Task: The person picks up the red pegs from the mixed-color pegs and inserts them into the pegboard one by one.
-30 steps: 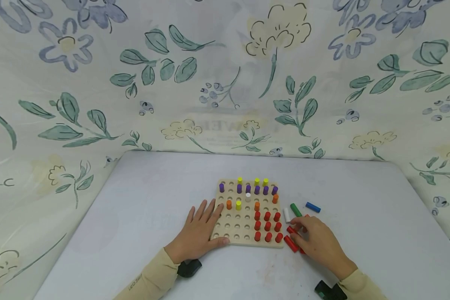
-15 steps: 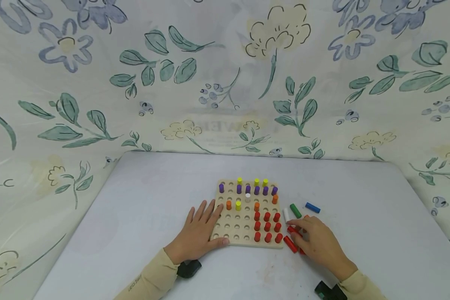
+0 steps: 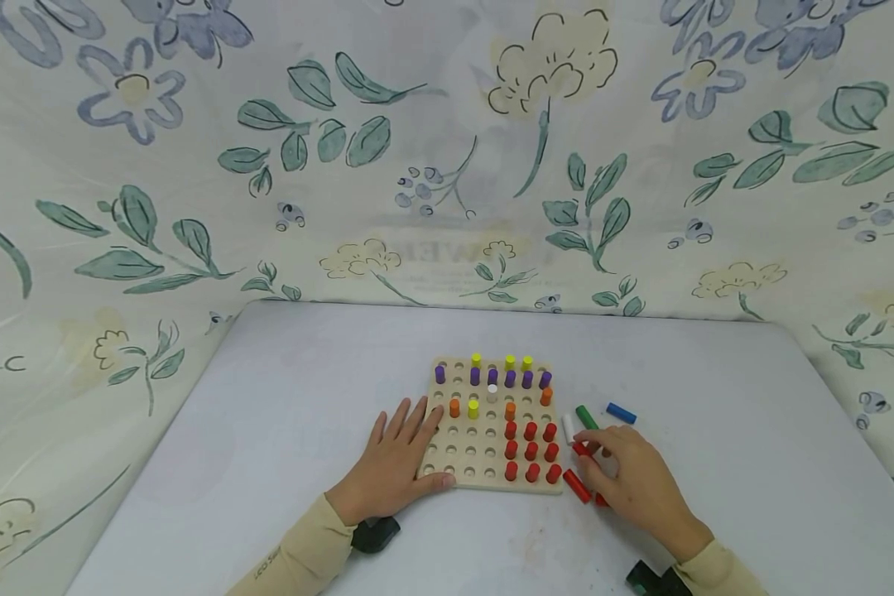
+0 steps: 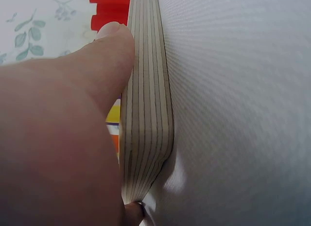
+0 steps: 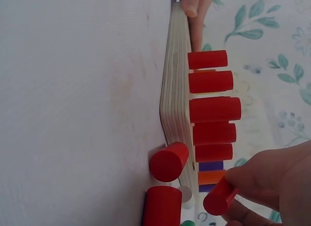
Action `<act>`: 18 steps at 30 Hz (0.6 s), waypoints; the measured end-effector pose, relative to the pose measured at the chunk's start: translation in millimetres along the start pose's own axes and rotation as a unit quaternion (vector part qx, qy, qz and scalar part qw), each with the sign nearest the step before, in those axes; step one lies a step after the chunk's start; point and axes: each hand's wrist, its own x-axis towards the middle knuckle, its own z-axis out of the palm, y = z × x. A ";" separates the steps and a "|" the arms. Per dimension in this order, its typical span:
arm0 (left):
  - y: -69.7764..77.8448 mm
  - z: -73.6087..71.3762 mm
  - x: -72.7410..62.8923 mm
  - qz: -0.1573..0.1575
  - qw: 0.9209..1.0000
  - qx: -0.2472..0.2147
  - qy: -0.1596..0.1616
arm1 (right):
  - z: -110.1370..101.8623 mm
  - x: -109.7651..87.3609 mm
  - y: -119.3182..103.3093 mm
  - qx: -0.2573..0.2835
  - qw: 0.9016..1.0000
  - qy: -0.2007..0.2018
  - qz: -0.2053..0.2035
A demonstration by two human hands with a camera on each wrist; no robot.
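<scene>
A wooden pegboard lies on the table with red pegs upright at its near right. Purple, yellow, orange and white pegs stand farther back. My left hand rests on the board's left side, fingers spread, thumb on the near edge. To the right of the board, my right hand pinches a red peg between thumb and fingertips; the right wrist view shows it off the table. A loose red peg lies just below that hand, and another is partly hidden under it.
Beyond the right hand lie a loose white peg, a green peg and a blue peg. A floral curtain rises behind the white table.
My right hand has shifted slightly away from me, and the red peg at its fingertips has risen a little with it. The left hand and the board stay put.
</scene>
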 end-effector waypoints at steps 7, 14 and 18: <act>1.0 -0.2 -0.3 -0.001 1.000 -0.004 -0.002 | -1.1 -0.2 -3.0 0.005 1.000 0.019 -0.012; 1.0 -0.4 -1.0 0.001 1.000 -0.001 -0.005 | 0.8 1.2 -4.8 0.010 0.999 0.036 -0.031; 0.6 -0.9 -1.1 0.002 1.000 -0.002 -0.001 | 1.4 3.9 -7.1 0.015 0.998 0.046 -0.046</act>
